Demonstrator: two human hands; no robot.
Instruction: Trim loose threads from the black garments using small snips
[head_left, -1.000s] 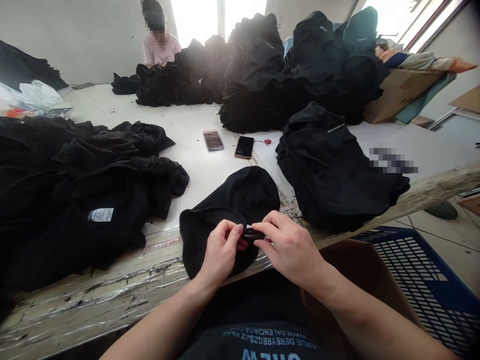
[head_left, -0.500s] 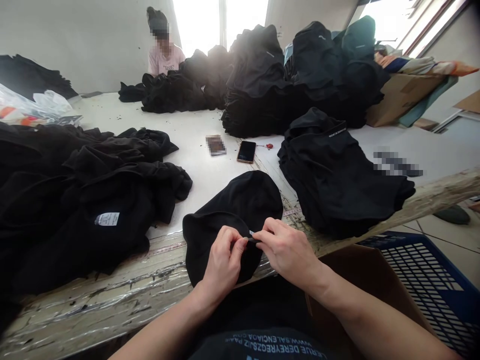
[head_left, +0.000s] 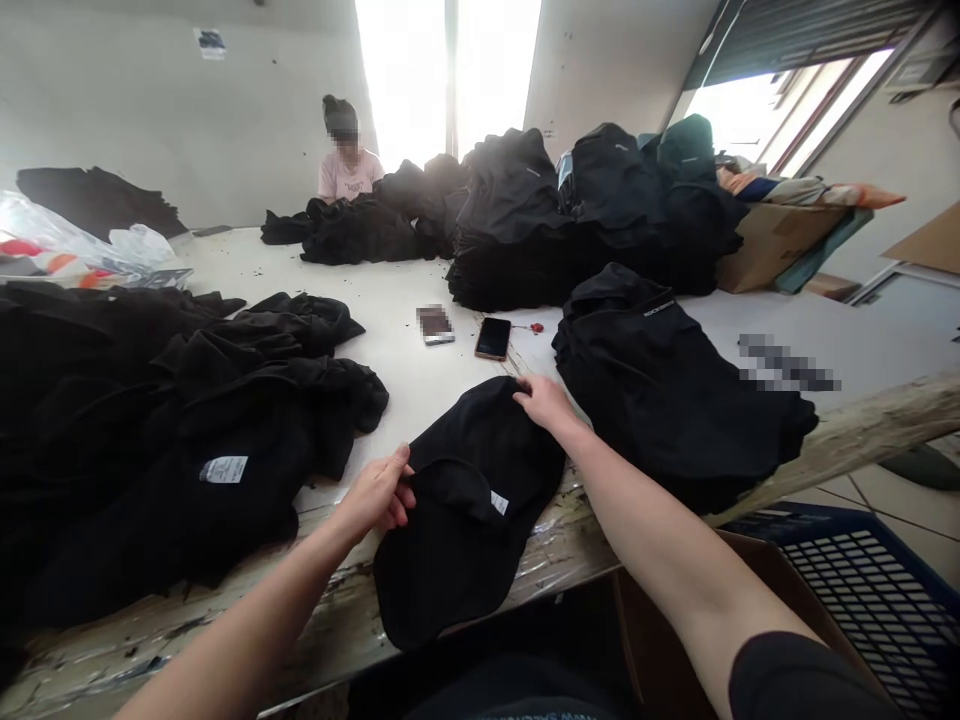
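A black cloth hood-shaped piece (head_left: 465,540) lies over the table's front edge, with a small white label (head_left: 499,502) showing near its middle. My left hand (head_left: 390,490) pinches its left edge between thumb and fingers. At the piece's far top edge, my right hand (head_left: 544,400) has its fingers closed on the fabric. To the right sits a stack of black garments (head_left: 675,390) with white lettering on a band. A loose heap of black garments (head_left: 150,420) spreads on the left, one with a white label (head_left: 223,470).
Two phones (head_left: 493,338) (head_left: 436,325) lie mid-table. Tall black garment stacks (head_left: 510,210) stand behind, beside a cardboard box (head_left: 780,240). A person in a pink shirt (head_left: 351,175) is at the far side. Below right is a blue plastic crate (head_left: 862,580).
Both hands have left the small label and moved apart, the left to the piece's left edge, the right up to its far edge. The label now lies visible; the camera view has tilted up.
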